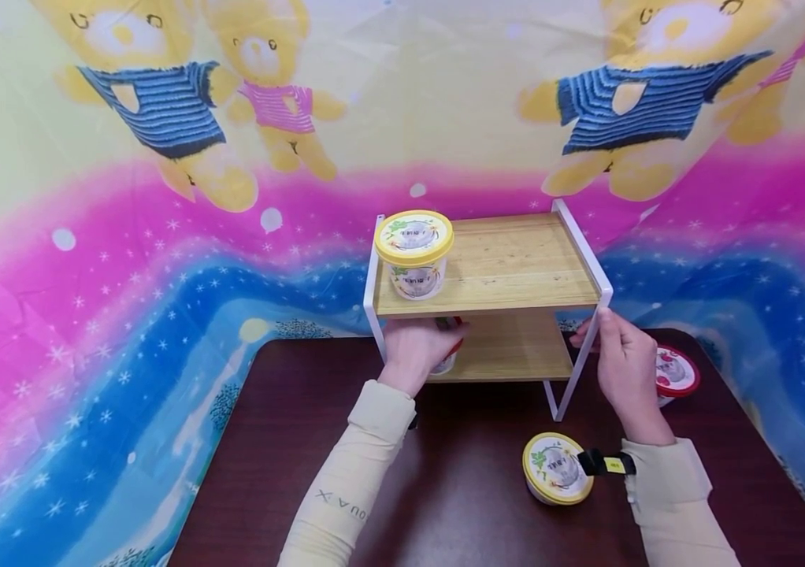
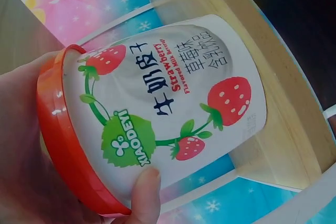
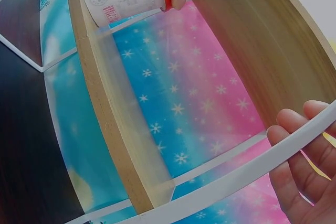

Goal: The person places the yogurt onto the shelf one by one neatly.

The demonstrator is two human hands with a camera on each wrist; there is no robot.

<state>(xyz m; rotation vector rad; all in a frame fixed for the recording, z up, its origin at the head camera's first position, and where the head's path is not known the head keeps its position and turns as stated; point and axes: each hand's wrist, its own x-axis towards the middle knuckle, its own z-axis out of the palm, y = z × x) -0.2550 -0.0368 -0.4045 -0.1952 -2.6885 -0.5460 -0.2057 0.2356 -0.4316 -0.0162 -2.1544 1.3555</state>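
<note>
My left hand [image 1: 417, 346] grips a strawberry milk cup [image 2: 173, 93] by its red lid, with the thumb on the cup's side. The cup is on the lower board [image 1: 509, 346] of a two-tier wooden shelf with a white metal frame [image 1: 583, 252]. In the head view the hand and upper board hide much of this cup; its red lid and white side also show in the right wrist view. My right hand [image 1: 629, 370] holds the frame's right front post, fingers [image 3: 294, 124] behind the white bar. A yellow-lidded cup [image 1: 414, 252] stands on the upper board's left end.
On the dark table [image 1: 289, 417], another yellow-lidded cup [image 1: 557, 468] stands in front of the shelf, beside my right wrist strap. A red-lidded cup [image 1: 677, 370] is at the right, partly behind my right hand. A bear-patterned cloth [image 1: 431, 102] hangs behind.
</note>
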